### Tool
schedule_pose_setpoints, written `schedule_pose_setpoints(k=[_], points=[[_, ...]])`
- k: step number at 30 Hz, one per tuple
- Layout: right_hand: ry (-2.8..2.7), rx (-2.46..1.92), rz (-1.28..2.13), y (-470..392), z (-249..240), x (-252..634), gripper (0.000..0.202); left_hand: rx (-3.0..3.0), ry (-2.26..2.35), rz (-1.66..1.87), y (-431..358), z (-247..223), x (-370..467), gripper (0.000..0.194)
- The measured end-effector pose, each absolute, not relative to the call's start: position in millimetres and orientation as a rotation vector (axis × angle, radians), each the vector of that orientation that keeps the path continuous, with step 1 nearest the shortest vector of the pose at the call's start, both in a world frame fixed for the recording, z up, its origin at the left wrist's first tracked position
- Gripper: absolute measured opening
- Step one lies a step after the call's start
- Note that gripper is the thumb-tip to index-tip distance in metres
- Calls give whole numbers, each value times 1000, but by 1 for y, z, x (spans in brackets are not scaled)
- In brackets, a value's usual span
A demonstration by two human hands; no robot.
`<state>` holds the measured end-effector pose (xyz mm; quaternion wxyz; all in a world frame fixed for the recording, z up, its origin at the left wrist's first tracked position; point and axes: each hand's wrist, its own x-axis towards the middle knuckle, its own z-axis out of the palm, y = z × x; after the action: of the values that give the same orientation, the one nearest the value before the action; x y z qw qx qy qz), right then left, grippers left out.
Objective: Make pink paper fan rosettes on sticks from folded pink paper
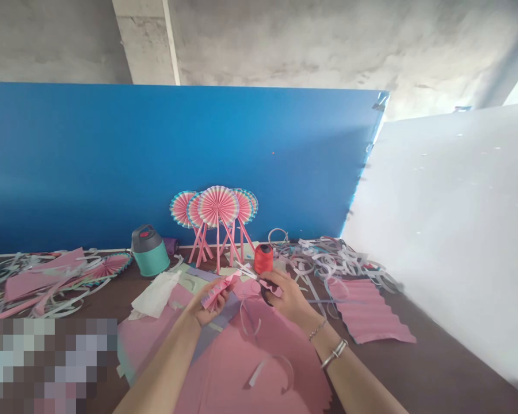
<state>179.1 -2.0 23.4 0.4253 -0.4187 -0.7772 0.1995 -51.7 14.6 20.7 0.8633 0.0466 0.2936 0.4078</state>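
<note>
My left hand [209, 305] is closed around a pleated pink paper [220, 290]. In my right hand [282, 293] is a pair of scissors [266, 294]; a dark handle loop shows at the fingers, and the blades point left toward the folded paper. Whether the blades touch the paper I cannot tell. Beneath both hands lie large pink paper sheets [259, 356], with thin curled paper strips [270, 368] on top. A red thread spool [263, 259] stands just behind my right hand.
Several pink round paper fans [218, 206] lean against the blue panel [285, 155]. A teal and grey container [151, 256] stands left of them. Paper strips [328, 256] pile up at the back right, near a creased pink sheet [369, 310]. More scraps [47, 282] lie left; a white wall [466, 230] borders the right.
</note>
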Motion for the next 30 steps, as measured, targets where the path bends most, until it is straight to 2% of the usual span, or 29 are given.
schedule_pose_setpoints(k=[12,17,22,25,30], points=[[-1961,-1016,493,-2,23,178,30,140,618,858,14,19,-52,36],[-1861,-1014,528,-4,23,174,28,221,675,895,17,17,-53,27],[-1595,-1252,509,7,15,186,30,381,725,1094,19,10,-48,12],[-1735,-1447,472,16,8,196,20,476,693,1285,19,7,-44,13],[-1968,-1747,261,19,4,202,18,570,658,1485,21,5,-40,19]])
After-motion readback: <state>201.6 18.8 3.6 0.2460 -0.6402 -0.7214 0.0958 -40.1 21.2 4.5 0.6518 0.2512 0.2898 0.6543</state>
